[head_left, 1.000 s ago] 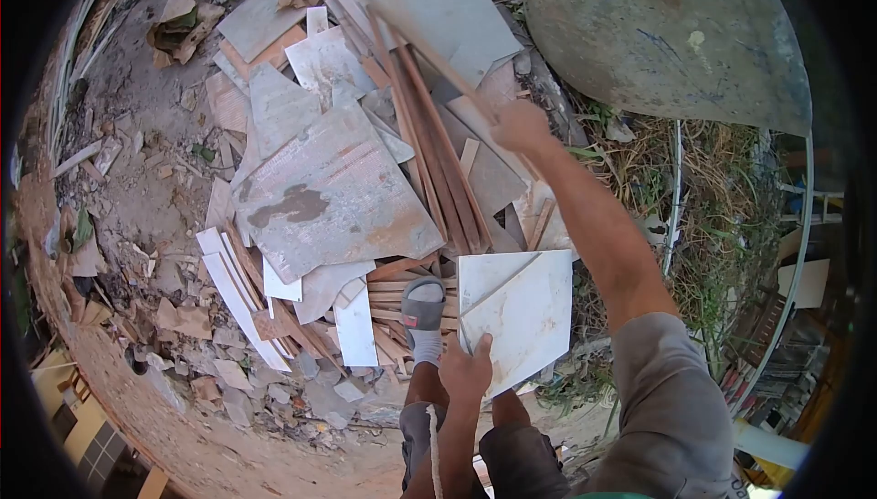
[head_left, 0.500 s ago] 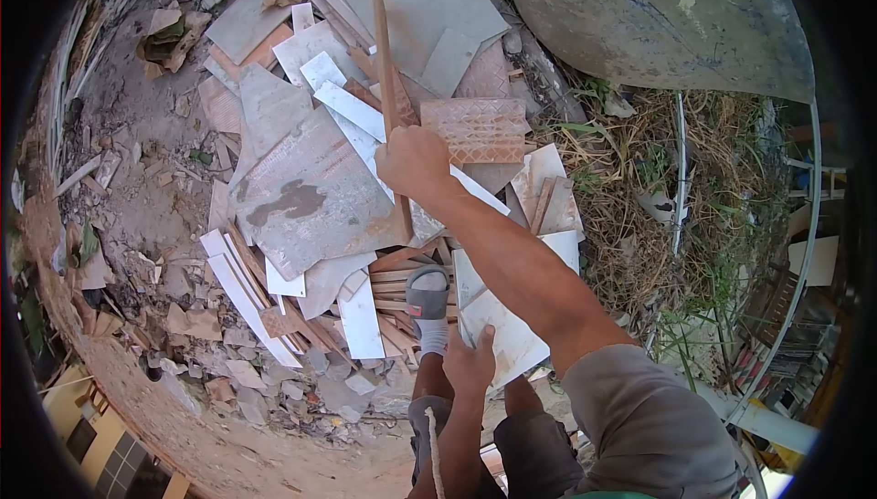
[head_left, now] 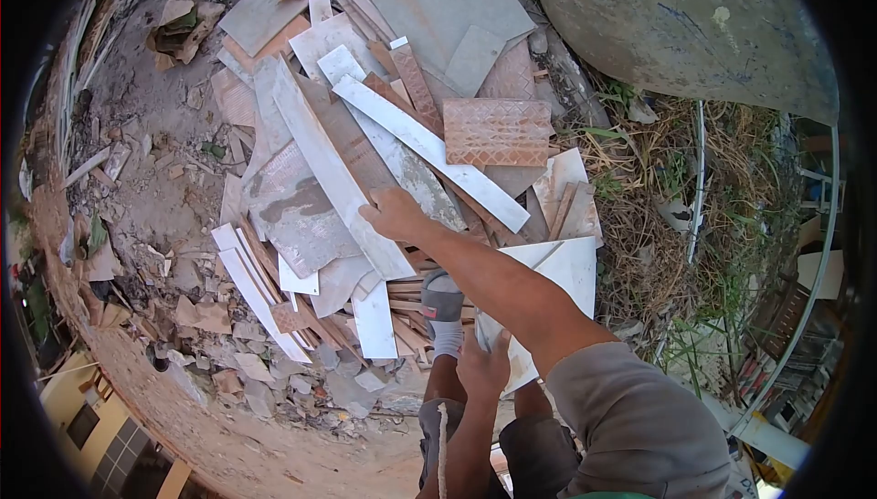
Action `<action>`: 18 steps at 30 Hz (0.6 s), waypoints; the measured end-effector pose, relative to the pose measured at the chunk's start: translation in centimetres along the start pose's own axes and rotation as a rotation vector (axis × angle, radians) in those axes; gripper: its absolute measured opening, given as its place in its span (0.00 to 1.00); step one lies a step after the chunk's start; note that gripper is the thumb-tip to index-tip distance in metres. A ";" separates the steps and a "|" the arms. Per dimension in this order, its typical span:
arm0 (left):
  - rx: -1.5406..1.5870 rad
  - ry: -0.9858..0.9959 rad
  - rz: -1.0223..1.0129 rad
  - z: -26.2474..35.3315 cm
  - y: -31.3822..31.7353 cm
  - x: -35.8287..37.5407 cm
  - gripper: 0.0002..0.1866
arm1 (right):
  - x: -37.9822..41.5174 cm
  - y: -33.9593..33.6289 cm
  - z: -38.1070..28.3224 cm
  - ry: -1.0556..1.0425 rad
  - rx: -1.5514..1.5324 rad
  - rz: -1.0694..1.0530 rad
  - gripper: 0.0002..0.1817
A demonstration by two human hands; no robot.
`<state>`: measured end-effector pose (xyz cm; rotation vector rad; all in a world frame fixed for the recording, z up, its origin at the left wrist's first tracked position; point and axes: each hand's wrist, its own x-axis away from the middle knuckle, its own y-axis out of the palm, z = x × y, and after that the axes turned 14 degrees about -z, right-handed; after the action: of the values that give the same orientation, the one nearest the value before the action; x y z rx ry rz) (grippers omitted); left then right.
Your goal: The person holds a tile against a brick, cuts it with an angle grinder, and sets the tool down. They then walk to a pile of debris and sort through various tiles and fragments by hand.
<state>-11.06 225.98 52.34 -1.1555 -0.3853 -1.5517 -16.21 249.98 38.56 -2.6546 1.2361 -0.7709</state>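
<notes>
My right hand (head_left: 397, 216) is closed on the edge of a long white tile strip (head_left: 333, 166), which lies slantwise over the heap with its pale face up. Low in the view, my left hand (head_left: 482, 367) grips the near left edge of a large white tile (head_left: 571, 280), thumb on top; my right forearm covers part of that tile. Under the strip are broken grey tiles (head_left: 297, 193) and another narrow white strip (head_left: 429, 147). A ridged reddish tile back (head_left: 498, 132) lies beyond my right hand.
My sandalled foot (head_left: 443, 303) stands among stacked narrow strips. Shards and rubble (head_left: 265, 362) spread at the left. Dry grass (head_left: 649, 189) grows at the right, below a large grey curved sheet (head_left: 694, 24). A thin pale pole (head_left: 699, 179) stands near it.
The strip in my right hand has turned from edge-on to face up and tipped leftward onto the heap. My left hand keeps its hold on the white tile. The view has shifted slightly.
</notes>
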 end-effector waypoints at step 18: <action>-0.017 -0.028 -0.055 1.9 -1.6 -1.7 0.27 | -1.1 -26.8 13.8 0.656 0.354 0.678 0.27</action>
<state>-11.72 228.86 52.32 -1.1891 -0.4264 -1.5909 8.34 267.03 34.37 -1.5627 1.7664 -1.5728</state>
